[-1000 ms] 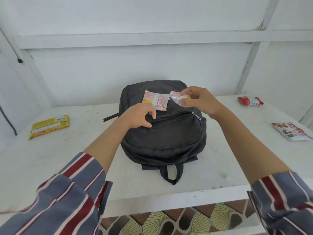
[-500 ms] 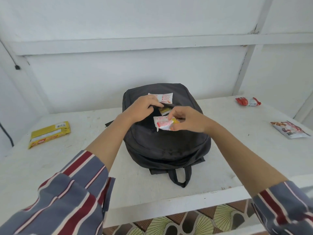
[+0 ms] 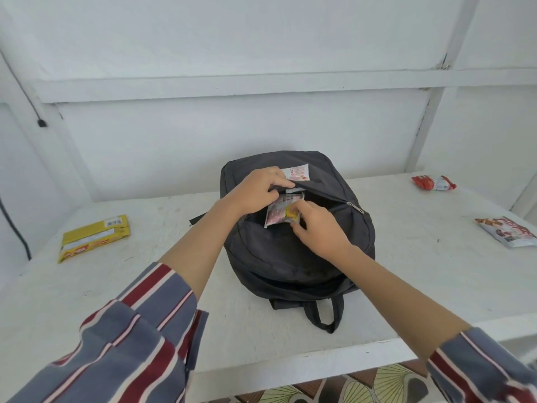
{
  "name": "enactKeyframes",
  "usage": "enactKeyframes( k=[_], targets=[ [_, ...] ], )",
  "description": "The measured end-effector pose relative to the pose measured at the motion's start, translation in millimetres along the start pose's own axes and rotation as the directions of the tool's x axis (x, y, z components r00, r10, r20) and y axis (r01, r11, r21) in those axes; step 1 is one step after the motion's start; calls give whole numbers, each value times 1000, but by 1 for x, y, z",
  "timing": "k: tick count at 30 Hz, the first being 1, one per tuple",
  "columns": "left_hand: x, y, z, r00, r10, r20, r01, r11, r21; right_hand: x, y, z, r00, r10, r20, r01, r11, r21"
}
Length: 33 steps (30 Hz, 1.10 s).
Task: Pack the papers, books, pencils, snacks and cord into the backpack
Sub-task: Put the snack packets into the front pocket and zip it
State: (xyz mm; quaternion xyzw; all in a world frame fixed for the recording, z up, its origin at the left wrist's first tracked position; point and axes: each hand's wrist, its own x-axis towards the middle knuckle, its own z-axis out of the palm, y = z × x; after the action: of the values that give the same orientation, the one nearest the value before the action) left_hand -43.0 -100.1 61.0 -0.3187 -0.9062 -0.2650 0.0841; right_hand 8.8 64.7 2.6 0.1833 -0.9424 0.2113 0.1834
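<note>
Our left grip [image 3: 255, 190] clamps the lip of the backpack [image 3: 290, 257] open; our right grip [image 3: 316, 225] pinches a packet [image 3: 277, 216] at its mouth. If we lose the lip, we'd likely jam the packet.

The backpack [image 3: 290, 257] is matt black woven cloth; its zipper pull [image 3: 355, 207], just right of the right hand [image 3: 316, 228], looks like dull metal. The snack packet [image 3: 277, 216] pinched in that hand's fingers is crinkled glossy plastic film, like the white packet [image 3: 298, 173] just beyond the left hand [image 3: 255, 190]. The table [image 3: 174, 286] is white-painted, rough and scuffed.
</note>
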Motion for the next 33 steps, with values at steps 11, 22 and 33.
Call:
enactKeyframes(
  k=[11, 22, 33],
  targets=[
    [-1, -1, -2, 999, -15, 43, 14, 1000, 22, 35, -13, 15, 952, -17, 305, 60, 989, -134],
    [-5, -6, -2, 995, -59, 83, 67, 992, -106, 67, 18, -81, 991, 98, 93, -128, 896, 425],
    [-2, -10, -4, 985, -118, 125, 133, 985, -112, 96, 35, -43, 890, -49, 454, -58, 974, 217]
  ],
)
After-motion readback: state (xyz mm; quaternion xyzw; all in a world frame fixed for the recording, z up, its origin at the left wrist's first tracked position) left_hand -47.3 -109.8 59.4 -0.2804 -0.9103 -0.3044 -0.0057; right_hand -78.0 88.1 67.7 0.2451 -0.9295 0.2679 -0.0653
